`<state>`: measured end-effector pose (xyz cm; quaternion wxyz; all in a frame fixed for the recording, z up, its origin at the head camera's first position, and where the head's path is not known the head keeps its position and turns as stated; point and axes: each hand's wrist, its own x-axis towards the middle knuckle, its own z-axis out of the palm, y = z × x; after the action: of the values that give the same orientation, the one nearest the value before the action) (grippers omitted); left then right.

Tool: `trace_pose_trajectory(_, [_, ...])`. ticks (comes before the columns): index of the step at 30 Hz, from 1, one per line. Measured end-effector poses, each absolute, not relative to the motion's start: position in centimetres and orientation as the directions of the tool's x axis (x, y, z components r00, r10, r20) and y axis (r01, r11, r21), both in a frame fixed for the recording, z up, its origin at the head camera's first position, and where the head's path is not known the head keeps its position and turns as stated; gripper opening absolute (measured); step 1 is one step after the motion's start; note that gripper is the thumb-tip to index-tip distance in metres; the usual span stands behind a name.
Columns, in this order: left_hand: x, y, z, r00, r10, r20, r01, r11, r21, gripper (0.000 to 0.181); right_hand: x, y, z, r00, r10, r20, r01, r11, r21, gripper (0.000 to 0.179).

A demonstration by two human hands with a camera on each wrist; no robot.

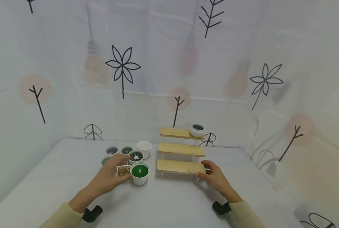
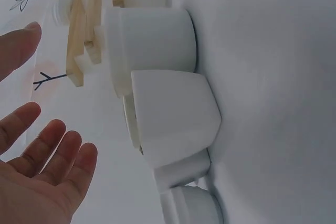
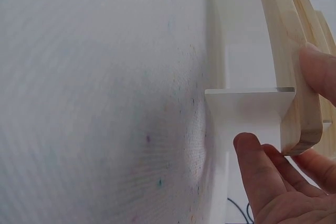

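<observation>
My left hand [image 1: 108,177] hovers over a cluster of small white containers, thumb and fingers spread apart and holding nothing. Nearest its thumb are a round white cup with bright green content [image 1: 139,171] and a square white cup of brown bits [image 1: 123,171]. Just behind stands a cup with dark content and a white spot [image 1: 136,156]. To the right is a three-step stand with wooden boards. My right hand [image 1: 215,178] pinches the right end of its lowest board [image 1: 178,166], thumb on the front edge. White supports [image 3: 252,100] hold the board up.
A small white bowl with dark green content [image 1: 197,131] sits on the right end of the top board [image 1: 173,132]. The middle board [image 1: 181,149] lies between. A plain white cup [image 1: 144,148] and several more containers stand behind my left hand. A patterned cloth backdrop [image 1: 158,72] hangs behind the white table [image 1: 163,202].
</observation>
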<state>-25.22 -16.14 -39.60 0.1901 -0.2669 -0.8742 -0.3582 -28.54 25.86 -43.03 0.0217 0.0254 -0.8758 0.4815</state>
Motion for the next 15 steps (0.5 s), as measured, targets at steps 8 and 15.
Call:
trace_pose_trajectory(8, [-25.2, -17.1, -40.2, -0.848, 0.284, 0.447, 0.516, 0.633, 0.577, 0.064, -28.6, 25.8, -43.0, -0.997, -0.020, 0.071, -0.071, 0.538, -0.840, 0.077])
trace_pose_trajectory(15, [-25.2, -17.3, -40.9, -0.883, 0.250, 0.397, 0.458, 0.642, 0.615, 0.061, -28.5, 25.8, -43.0, -0.998, -0.016, 0.065, -0.064, 0.533, -0.843, 0.076])
